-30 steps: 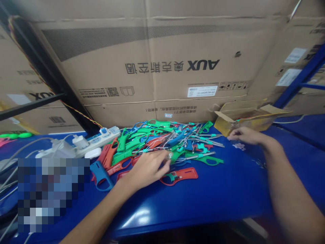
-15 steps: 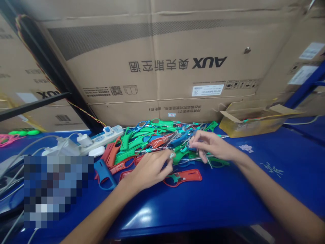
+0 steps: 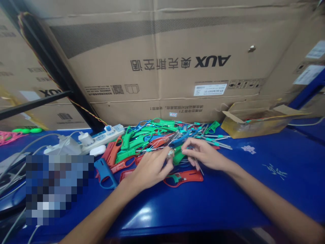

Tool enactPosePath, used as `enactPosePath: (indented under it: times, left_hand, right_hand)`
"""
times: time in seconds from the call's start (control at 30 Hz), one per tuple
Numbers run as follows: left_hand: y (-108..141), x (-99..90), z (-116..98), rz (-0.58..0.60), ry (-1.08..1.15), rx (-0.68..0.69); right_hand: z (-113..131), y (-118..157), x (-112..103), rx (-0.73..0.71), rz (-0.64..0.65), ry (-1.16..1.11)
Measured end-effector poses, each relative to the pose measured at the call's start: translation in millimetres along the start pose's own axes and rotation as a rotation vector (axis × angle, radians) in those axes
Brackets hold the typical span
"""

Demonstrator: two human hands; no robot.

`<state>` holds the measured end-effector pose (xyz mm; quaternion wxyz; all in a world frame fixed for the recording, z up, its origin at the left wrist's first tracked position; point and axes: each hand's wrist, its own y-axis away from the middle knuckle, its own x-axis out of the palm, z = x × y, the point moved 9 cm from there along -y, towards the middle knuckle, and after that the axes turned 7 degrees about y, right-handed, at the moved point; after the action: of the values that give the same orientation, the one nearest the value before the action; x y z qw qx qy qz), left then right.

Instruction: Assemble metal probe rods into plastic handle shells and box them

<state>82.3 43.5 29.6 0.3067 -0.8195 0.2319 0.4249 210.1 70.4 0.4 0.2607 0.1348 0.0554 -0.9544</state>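
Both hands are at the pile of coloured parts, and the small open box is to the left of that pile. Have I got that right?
Not quite: in the head view, the small open box is to the right of the pile of coloured parts. The left hand and right hand are indeed both at the pile.

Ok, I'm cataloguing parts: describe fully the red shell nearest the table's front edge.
The red shell looks plastic, with a loop at left and a slot at right. It lies flat on the table before the pile, a green part by the loop. Whether the thin rod touches it is unclear.
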Motion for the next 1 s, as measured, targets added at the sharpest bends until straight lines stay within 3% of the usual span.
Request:
enactPosePath:
  times: [0.2,0.37,0.63,0.87,1.0]
  left_hand:
    - [1.7,4.7,5.2,0.022,0.17,-0.122]
    - [2.3,12.6,0.6,0.075,0.168,-0.103]
    - [1.9,16.4,2.1,0.071,0.062,-0.089]
    - [2.3,15.9,1.5,0.077,0.001,-0.076]
    - [2.9,11.7,1.8,0.044,-0.023,-0.062]
  right_hand:
    - [0.1,1.0,11.0,0.006,0.03,0.016]
    - [7.3,6.4,15.9,-0.03,0.01,0.13]
    - [29.6,10.3,15.0,-0.206,-0.097,0.333]
    - [36.0,12.8,15.6,-0.255,-0.127,0.24]
    - [31.8,11.7,13.0,-0.227,-0.141,0.075]
